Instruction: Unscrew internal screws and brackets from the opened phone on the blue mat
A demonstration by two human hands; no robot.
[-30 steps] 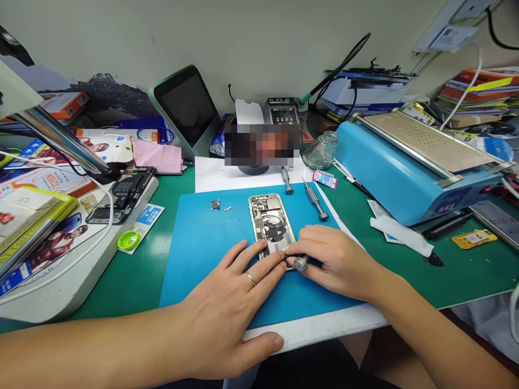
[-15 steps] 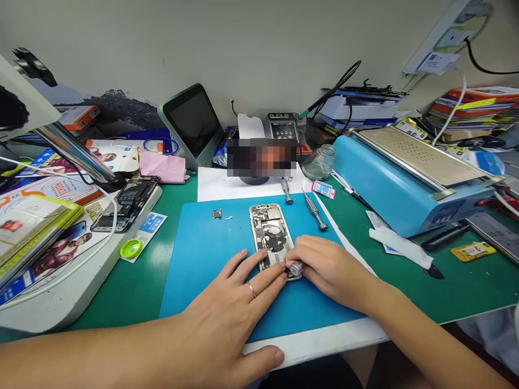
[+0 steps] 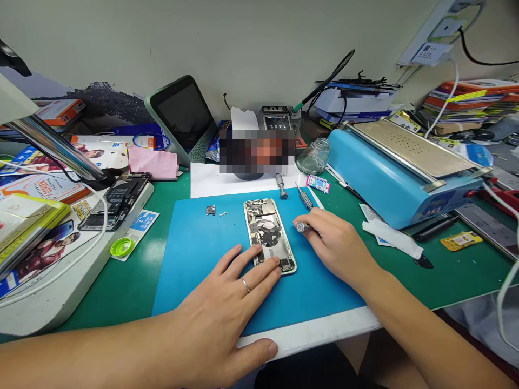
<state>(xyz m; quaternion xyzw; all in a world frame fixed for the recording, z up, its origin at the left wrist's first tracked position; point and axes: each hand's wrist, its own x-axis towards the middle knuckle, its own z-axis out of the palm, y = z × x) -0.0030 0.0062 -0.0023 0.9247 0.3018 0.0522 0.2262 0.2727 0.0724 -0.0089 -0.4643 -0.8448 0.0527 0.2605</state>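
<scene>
Our opened phone [image 3: 270, 235] on the blue mat [image 3: 190, 270] looks part-stripped, components [image 3: 265, 207] left inside.
We rest the left hand [image 3: 227, 297] spread at its seven o'clock, right hand [image 3: 339, 247] gripping a screwdriver [image 3: 300, 227] at three; loose pieces [image 3: 210, 209] at ten.

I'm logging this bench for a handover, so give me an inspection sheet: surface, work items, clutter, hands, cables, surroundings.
Surface: blue mat on a green tabletop; white paper at its far edge.
Work items: opened phone on the mat; small dark part left of it.
Clutter: second opened phone and green cap at left; glass jar beyond the mat.
Left hand: spread, fingertips on the phone's near left portion.
Right hand: closed on a grey tool, right of the phone.
Cables: white cable loops at left; black cable at upper right.
Surroundings: blue machine at right; dark-screened device toward the wall; one patch is pixelated.
</scene>
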